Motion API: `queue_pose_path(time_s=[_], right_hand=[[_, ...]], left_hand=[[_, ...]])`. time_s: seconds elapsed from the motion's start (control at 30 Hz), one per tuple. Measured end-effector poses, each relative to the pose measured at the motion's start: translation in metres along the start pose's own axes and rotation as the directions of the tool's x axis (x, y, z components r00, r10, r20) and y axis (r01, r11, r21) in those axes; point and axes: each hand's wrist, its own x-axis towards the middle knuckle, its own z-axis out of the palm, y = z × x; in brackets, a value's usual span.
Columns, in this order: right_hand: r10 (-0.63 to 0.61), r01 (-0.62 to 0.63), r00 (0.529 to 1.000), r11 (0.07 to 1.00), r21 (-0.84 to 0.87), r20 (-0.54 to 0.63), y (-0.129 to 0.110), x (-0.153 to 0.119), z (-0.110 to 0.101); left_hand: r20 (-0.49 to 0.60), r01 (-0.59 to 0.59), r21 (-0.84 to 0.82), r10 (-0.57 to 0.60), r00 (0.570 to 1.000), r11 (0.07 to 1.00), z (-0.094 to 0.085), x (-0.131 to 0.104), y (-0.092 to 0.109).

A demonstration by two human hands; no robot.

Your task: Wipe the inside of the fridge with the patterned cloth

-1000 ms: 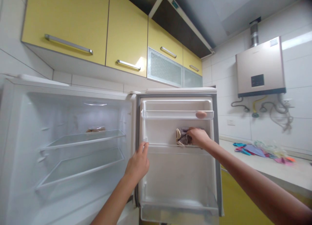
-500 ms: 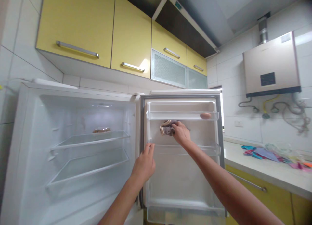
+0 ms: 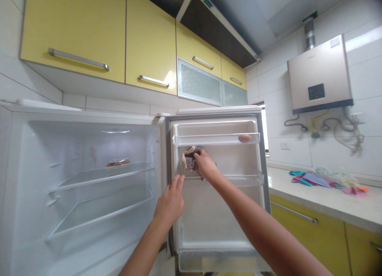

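Note:
My right hand [image 3: 206, 163] is closed on a bunched brown-grey cloth [image 3: 190, 159] with a pale edge. It holds the cloth against or just in front of the inside of the open fridge door [image 3: 221, 220], above the middle door shelf [image 3: 238, 181]. My left hand [image 3: 169, 200] is lower and to the left, its fingers stretched upward at the left end of that shelf. Whether the fingertips touch the shelf is hard to tell. A brown egg [image 3: 244, 138] lies in the top door shelf [image 3: 209, 140].
Left of the door is the fridge interior, with two glass shelves [image 3: 104, 214] and a small brown packet [image 3: 118, 162] on the upper one. Coloured cloths [image 3: 318, 179] lie on the counter [image 3: 298, 196] at right. Yellow cabinets [image 3: 151, 41] hang overhead.
The view has shifted slightly to the right. My right hand has moved the cloth a little left and down across the door's inner panel; my left hand stays by the shelf end.

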Motion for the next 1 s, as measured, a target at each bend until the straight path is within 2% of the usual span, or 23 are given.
queue_pose_path(time_s=[0.1,0.23,0.37,0.47,0.6,0.77,1.0], right_hand=[[0.131,-0.134,0.99,0.99,-0.047,-0.052,0.028,-0.014,-0.003],[0.294,-0.306,0.948,0.947,-0.1,-0.12,0.074,-0.035,-0.009],[0.378,-0.398,0.914,0.907,-0.142,-0.148,0.113,-0.055,-0.014],[0.42,-0.44,0.896,0.881,-0.175,-0.144,0.128,-0.061,-0.016],[0.381,-0.389,0.921,0.894,-0.221,-0.08,0.127,-0.057,-0.017],[0.21,-0.192,0.976,0.954,-0.229,0.058,0.108,-0.043,-0.02],[-0.012,0.031,0.979,0.996,-0.087,0.204,0.066,-0.014,-0.007]], left_hand=[[-0.007,0.002,-0.027,-0.002,1.0,1.0,0.002,0.0,-0.002],[-0.017,0.001,-0.07,-0.003,1.0,0.998,0.005,0.0,-0.002],[-0.025,-0.023,-0.11,0.02,0.999,0.994,0.006,0.001,-0.003],[-0.022,-0.036,-0.156,0.033,0.999,0.987,0.005,0.002,-0.006],[0.008,-0.086,-0.271,0.092,0.996,0.959,0.0,0.002,-0.015],[0.045,-0.101,-0.341,0.124,0.991,0.934,-0.004,0.0,-0.021],[0.043,-0.087,-0.365,0.11,0.993,0.927,-0.002,0.0,-0.02]])
